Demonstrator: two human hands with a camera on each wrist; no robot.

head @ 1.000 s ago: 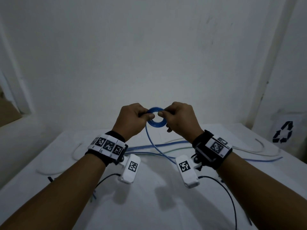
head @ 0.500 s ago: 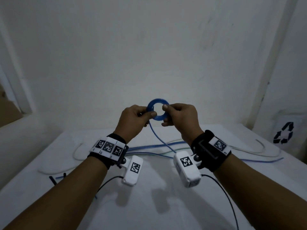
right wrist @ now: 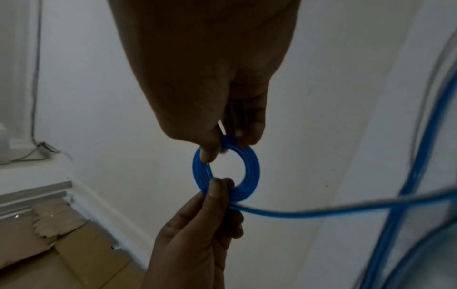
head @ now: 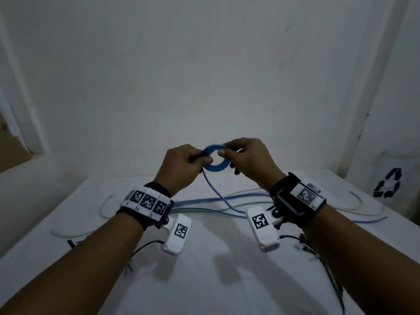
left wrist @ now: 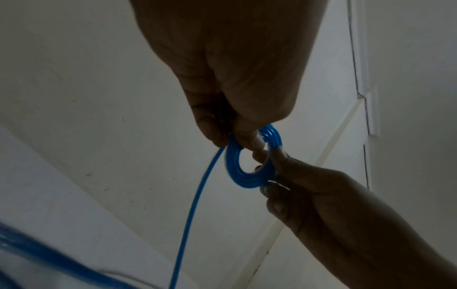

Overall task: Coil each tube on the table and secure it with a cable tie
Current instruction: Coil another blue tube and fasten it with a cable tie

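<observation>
A blue tube is wound into a small flat coil [head: 216,165] held in the air above the white table [head: 216,280]. My left hand [head: 201,159] pinches the coil's left side between thumb and fingers. My right hand [head: 223,151] pinches its right side. The same coil [left wrist: 237,176] shows in the left wrist view and again as a ring [right wrist: 249,170] in the right wrist view. The tube's loose tail [head: 218,194] hangs from the coil down to the table. No cable tie is visible in either hand.
More blue tubes [head: 216,197] and clear tubes [head: 354,209] lie across the far half of the table. Dark thin pieces [head: 70,243] lie near the left edge. A white wall stands close behind. A recycling-marked bin [head: 388,186] is at the right.
The coil tilted flatter and sank a little from its raised, upright position half a second ago. Both hands shifted their pinches round the ring.
</observation>
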